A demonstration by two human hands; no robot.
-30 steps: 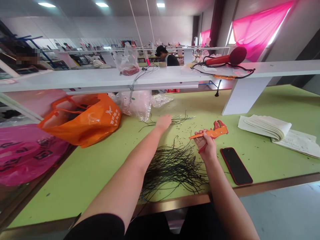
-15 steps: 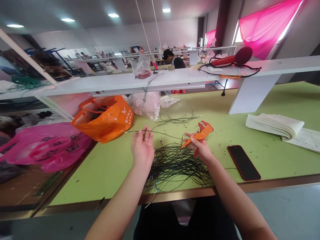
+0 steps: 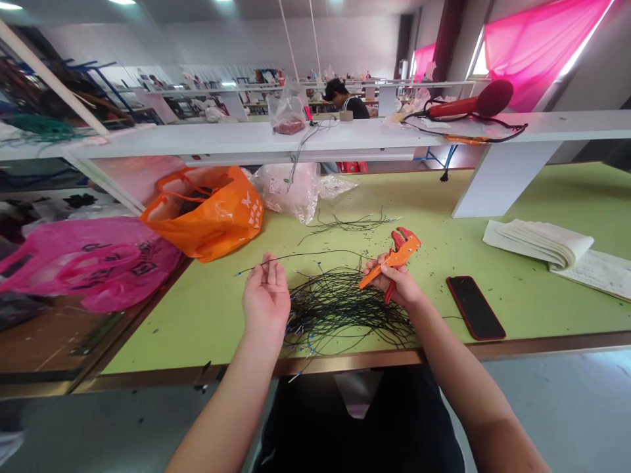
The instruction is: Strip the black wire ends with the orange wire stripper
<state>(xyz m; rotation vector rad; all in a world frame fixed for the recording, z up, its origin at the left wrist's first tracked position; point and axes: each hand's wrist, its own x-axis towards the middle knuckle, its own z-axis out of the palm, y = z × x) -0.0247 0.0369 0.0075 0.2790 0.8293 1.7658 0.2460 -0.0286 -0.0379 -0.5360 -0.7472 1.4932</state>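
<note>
A single black wire (image 3: 320,252) with a blue tip runs from my left hand (image 3: 267,295) across to my right hand (image 3: 397,281). The left hand is palm up, its fingers gathered on the wire near the blue-tipped end. In the right hand is an orange and red wire stripper (image 3: 405,248), its jaws pointing up and away from me; the fingers wrap round its handles. Beneath and between both hands lies a loose pile of black wires (image 3: 345,309), many with blue or pale ends. The right fingers partly hide the wire's other end.
Beyond the hands lie a few more wires (image 3: 352,225). An orange bag (image 3: 221,226), a pink bag (image 3: 113,263) and clear plastic bags (image 3: 293,190) are to the left. A phone (image 3: 476,307) and folded papers (image 3: 539,243) lie right. A raised white shelf (image 3: 345,141) spans the back.
My left hand has moved a little left and towards me with the wire, its blue end now further from the orange bag. The wire stripper has tilted more upright. The view has tipped down slightly.
</note>
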